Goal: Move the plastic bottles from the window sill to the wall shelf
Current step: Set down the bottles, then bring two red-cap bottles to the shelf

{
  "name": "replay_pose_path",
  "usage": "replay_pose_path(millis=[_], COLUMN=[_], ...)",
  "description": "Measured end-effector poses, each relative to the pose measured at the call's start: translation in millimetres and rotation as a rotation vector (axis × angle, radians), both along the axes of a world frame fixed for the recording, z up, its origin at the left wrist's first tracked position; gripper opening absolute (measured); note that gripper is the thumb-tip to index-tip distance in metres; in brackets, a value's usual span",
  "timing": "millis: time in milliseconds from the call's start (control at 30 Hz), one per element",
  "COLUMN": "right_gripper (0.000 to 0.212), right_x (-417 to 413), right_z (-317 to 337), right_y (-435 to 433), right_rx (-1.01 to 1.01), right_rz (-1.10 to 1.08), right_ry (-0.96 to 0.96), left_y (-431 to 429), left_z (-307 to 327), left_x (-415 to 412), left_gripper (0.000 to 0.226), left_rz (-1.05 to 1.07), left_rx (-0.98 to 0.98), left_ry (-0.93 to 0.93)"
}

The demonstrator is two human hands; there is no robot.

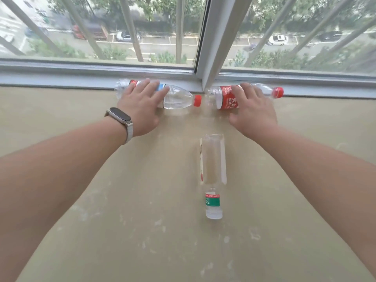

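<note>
**A:** Head view. Where are the bottles?

**B:** All three are on the window sill [122, 220], lying flat. The left bottle [178, 100] and the right bottle [224, 96] lie end to end along the window frame [101, 76], probably rolled back against it. The third bottle [212, 169] lies apart, mid-sill, with its neck towards the camera. There's no wall shelf in shot.

**A:** Why both arms out?

**B:** Looks like a one-per-hand pickup, two bottles in a single trip.

**A:** Grip?

**B:** The left hand [140, 106], with a wristband [120, 117], has its fingers spread fairly straight across the left bottle's label. The thumb is out on the near side, not wrapped round. The right hand [252, 110] is the same on the right bottle. Both hands touch their bottles, but neither has closed. Nothing is lifted, so the task has barely started.
</note>
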State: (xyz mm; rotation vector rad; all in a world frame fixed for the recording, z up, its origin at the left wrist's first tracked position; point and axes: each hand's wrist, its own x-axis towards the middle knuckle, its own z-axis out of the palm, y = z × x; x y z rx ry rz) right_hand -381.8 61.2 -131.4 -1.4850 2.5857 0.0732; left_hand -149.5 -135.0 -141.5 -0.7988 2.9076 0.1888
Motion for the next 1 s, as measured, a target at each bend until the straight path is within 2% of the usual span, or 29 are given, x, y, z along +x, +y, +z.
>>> replay_pose_path(millis=[200, 367, 533, 733, 933, 1000], right_gripper=[0.079, 0.066, 0.061, 0.065, 0.073, 0.069], right_x=[-11, -12, -17, -21, -23, -21], right_z=[-22, -25, -19, -15, -19, -17], right_y=[-16, -14, 17, 72, 105, 110], right_rx=[0.049, 0.028, -0.083, -0.093, -0.033, -0.064], right_rz=[-0.044, -0.020, 0.042, 0.107, 0.209, 0.210], right_ry=[0.025, 0.067, 0.045, -0.001, -0.089, -0.129], left_y=[-11, -22, -22, 14, 61, 70], left_z=[-9, -10, -1, 3, 14, 18], left_x=[-11, -15, -11, 10, 16, 12], left_gripper=[0.069, 0.066, 0.051, 0.052, 0.056, 0.059], left_rz=[-0.022, 0.050, -0.006, -0.040, 0.080, 0.097], left_rx=[-0.042, -0.025, -0.045, 0.017, 0.129, 0.139], left_ry=[0.034, -0.114, -0.092, -0.066, -0.054, -0.056])
